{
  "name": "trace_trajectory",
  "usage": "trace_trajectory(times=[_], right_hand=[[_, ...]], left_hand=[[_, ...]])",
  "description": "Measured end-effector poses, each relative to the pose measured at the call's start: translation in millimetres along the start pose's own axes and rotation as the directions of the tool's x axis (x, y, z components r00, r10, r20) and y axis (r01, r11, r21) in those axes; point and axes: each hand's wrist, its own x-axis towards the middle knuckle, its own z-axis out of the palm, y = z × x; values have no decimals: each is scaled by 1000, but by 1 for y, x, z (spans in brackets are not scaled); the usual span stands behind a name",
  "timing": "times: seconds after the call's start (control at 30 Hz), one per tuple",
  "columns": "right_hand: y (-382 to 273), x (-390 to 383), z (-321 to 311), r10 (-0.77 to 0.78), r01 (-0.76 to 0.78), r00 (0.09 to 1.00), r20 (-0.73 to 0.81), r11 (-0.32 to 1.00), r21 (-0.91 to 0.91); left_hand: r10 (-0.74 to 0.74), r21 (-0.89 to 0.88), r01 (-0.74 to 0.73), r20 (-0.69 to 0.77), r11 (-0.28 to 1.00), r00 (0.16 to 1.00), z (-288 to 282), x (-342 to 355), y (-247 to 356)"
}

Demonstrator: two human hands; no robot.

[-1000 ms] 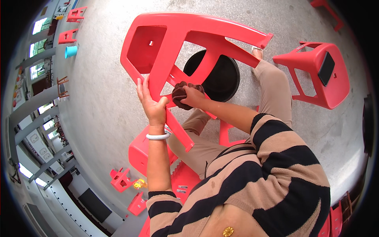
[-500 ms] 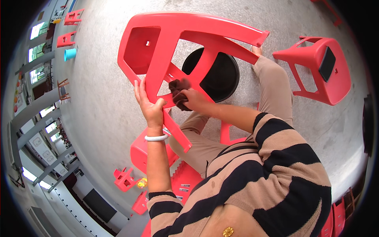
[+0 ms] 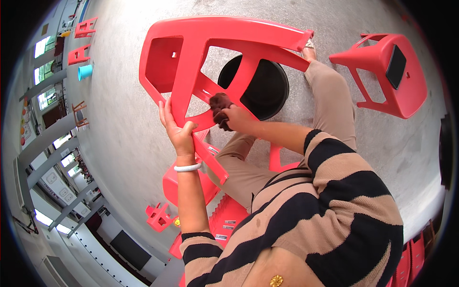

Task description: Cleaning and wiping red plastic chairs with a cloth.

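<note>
Red plastic stool with cut-out sides [image 3: 185, 71] lies tipped in front of the person, its long axis running left to right, seat end left, legs right. The left hand [image 3: 179, 138] is nearer the seat end, bracing the near edge between thumb and straight fingers. The right hand [image 3: 240, 118] bunches a dark brown cloth [image 3: 220, 102] against the near strut. Motion blurs the cloth, hiding the right fingertips; the stool partly covers a round black basin [image 3: 270, 91], its contents indistinct.
</note>
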Motion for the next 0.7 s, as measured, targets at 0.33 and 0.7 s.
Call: trace_trajectory(times=[0.33,0.7], right_hand=[[-48,-16,-5,-131,128,988,86,991,41],[-30,-16,-4,-103,124,975,199,988,-92]], left_hand=[[32,44,-31,-16,999,999,-10,-5,-4],[11,-26,-12,-23,1000,1000,-6,-1,-7]])
